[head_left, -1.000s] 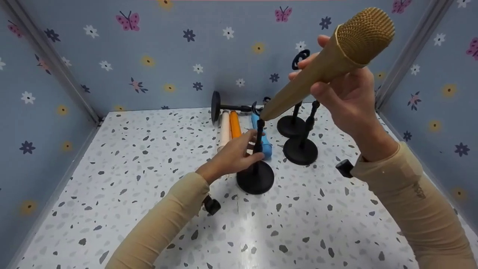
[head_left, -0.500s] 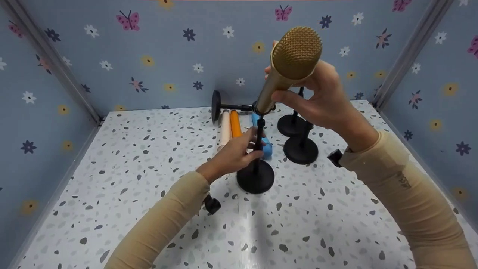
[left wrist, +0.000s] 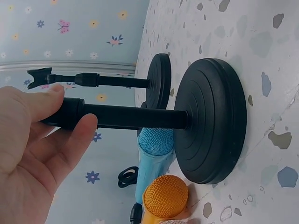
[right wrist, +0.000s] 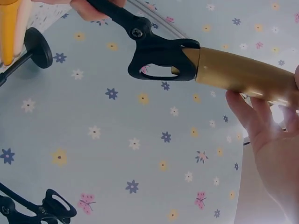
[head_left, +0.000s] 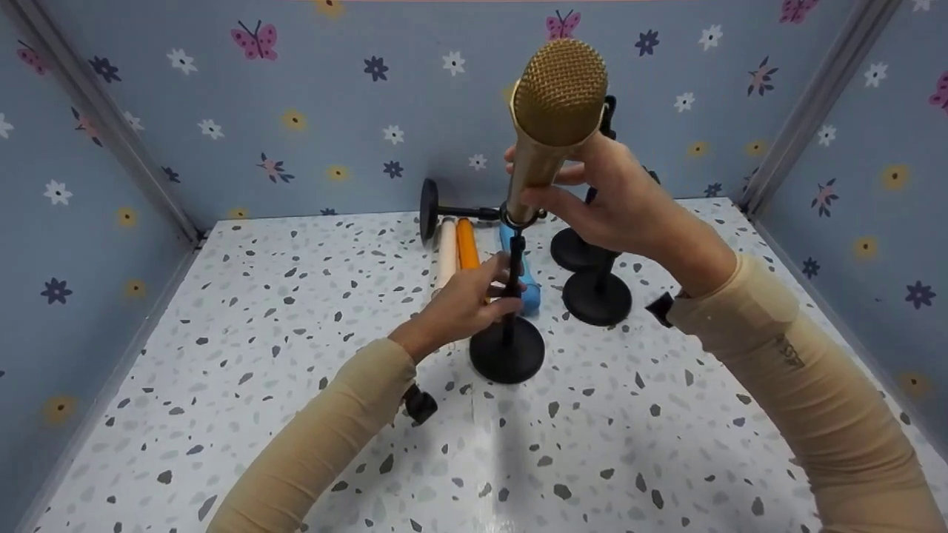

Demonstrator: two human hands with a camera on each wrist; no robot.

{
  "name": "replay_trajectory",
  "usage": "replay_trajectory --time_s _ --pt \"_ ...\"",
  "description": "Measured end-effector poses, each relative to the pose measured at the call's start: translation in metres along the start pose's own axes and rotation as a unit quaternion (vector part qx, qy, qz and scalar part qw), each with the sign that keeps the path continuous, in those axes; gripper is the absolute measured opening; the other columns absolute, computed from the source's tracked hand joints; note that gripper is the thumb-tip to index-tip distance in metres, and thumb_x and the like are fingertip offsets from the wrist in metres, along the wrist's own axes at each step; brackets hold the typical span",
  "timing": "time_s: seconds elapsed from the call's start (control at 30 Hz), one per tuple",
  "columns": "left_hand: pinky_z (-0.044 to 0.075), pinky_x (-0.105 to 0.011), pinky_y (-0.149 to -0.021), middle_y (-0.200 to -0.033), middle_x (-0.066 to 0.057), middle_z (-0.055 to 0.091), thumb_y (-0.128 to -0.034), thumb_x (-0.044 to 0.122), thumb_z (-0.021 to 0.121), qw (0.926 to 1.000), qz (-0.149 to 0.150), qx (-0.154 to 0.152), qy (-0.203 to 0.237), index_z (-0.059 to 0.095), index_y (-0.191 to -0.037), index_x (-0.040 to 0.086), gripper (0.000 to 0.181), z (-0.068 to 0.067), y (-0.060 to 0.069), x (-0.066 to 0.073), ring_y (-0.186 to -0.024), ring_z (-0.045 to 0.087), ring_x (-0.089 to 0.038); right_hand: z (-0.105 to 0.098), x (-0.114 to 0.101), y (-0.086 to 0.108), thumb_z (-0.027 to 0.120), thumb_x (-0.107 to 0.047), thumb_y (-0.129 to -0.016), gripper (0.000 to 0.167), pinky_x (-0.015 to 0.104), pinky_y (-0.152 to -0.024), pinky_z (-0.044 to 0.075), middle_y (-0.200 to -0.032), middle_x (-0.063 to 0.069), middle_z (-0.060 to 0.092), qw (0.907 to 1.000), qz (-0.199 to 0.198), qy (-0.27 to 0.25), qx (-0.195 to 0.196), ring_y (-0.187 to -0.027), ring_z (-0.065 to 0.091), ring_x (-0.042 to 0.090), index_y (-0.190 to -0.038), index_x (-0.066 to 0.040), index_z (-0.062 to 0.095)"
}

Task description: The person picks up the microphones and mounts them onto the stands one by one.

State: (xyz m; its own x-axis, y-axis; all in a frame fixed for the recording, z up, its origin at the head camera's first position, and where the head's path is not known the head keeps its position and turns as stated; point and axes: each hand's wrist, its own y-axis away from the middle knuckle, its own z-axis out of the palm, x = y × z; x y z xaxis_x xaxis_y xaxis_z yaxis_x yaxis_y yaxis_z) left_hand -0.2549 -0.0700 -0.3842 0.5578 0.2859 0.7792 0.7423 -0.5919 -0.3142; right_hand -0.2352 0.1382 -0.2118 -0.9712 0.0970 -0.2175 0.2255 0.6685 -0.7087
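A gold microphone [head_left: 561, 96] is in my right hand [head_left: 603, 200], fingers and thumb around its handle, the mesh head up and towards the camera. Its lower end sits in the black ring clip [right wrist: 163, 60] of a microphone stand [head_left: 507, 355], as the right wrist view shows; the tail pokes a little way into the ring. My left hand [head_left: 466, 303] grips the stand's pole below the clip, thumb and fingers around it. In the left wrist view the round stand base [left wrist: 210, 121] rests flat on the speckled surface.
Two more black stands [head_left: 597, 296] stand upright to the right. Another stand [head_left: 428, 211] lies on its side by the back wall. Behind my left hand lie a blue microphone [head_left: 529, 296], an orange one [left wrist: 166, 196] and a pale one [head_left: 447, 252]. Patterned walls enclose the speckled surface.
My right hand has brought the gold microphone left and tipped it more upright, its lower end going into the stand's clip. The left hand has stayed on the pole.
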Motion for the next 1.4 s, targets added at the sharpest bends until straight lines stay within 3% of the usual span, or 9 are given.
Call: replay_trajectory --time_s 0.3,0.57,0.8,0.97,1.2,1.4 --pt "0.060 -0.029 -0.078 -0.120 -0.015 0.067 -0.0986 0.010 0.067 0.9996 -0.019 0.003 0.019 0.051 -0.127 0.010 0.033 -0.001 -0.001 0.002 -0.111 0.069 -0.023 0.003 0.006 -0.002 0.070 0.006 -0.091 0.039 0.041 -0.092 0.056 -0.117 0.017 0.064 0.9972 -0.059 0.011 -0.044 -0.104 0.066 0.031 -0.126 0.004 0.052" --pt "0.060 -0.028 -0.077 -0.122 -0.016 0.068 -0.0986 0.009 0.067 0.9999 -0.014 0.002 0.010 0.051 -0.127 0.010 0.033 0.002 -0.001 0.001 -0.112 0.068 -0.024 0.012 0.019 0.010 0.071 0.004 -0.092 0.029 0.036 -0.092 0.056 -0.113 0.018 0.068 0.9976 -0.060 -0.031 -0.011 -0.100 0.069 0.030 -0.117 0.005 0.057" --pt "0.060 -0.027 -0.077 -0.121 -0.013 0.068 -0.0981 0.010 0.068 1.0000 -0.005 0.001 -0.004 0.050 -0.128 0.007 0.035 0.001 -0.002 0.001 -0.112 0.069 -0.023 0.019 0.024 0.021 0.073 0.007 -0.088 0.048 0.042 -0.105 0.048 -0.124 0.019 0.065 0.9988 -0.049 0.003 -0.004 -0.117 0.063 0.030 -0.130 0.009 0.050" --pt "0.057 -0.025 -0.086 -0.119 -0.011 0.068 -0.0986 0.010 0.067 0.9997 0.013 -0.006 -0.018 0.049 -0.129 0.006 0.036 -0.001 -0.002 0.000 -0.112 0.068 -0.019 0.011 0.013 0.018 0.077 0.012 -0.080 0.051 0.042 -0.107 0.047 -0.123 0.017 0.065 0.9978 -0.063 -0.021 -0.005 -0.119 0.062 0.029 -0.126 0.009 0.055" --pt "0.060 -0.029 -0.060 -0.121 -0.013 0.067 -0.0982 0.011 0.068 0.9999 -0.001 -0.016 0.001 0.049 -0.129 0.010 0.037 -0.003 -0.002 -0.001 -0.111 0.068 -0.021 0.010 0.004 0.022 0.080 0.013 -0.076 0.057 0.043 -0.107 0.046 -0.123 0.017 0.066 0.9983 -0.047 -0.024 0.023 -0.120 0.063 0.027 -0.127 0.010 0.054" --pt "0.060 -0.032 -0.059 -0.120 -0.010 0.067 -0.0976 0.010 0.069 0.9997 -0.015 -0.007 0.017 0.050 -0.128 0.008 0.036 -0.002 -0.001 -0.002 -0.105 0.070 -0.021 0.016 0.008 0.022 0.080 0.012 -0.077 0.052 0.042 -0.104 0.049 -0.120 0.016 0.068 0.9983 -0.040 -0.025 0.033 -0.116 0.065 0.027 -0.124 0.008 0.058"
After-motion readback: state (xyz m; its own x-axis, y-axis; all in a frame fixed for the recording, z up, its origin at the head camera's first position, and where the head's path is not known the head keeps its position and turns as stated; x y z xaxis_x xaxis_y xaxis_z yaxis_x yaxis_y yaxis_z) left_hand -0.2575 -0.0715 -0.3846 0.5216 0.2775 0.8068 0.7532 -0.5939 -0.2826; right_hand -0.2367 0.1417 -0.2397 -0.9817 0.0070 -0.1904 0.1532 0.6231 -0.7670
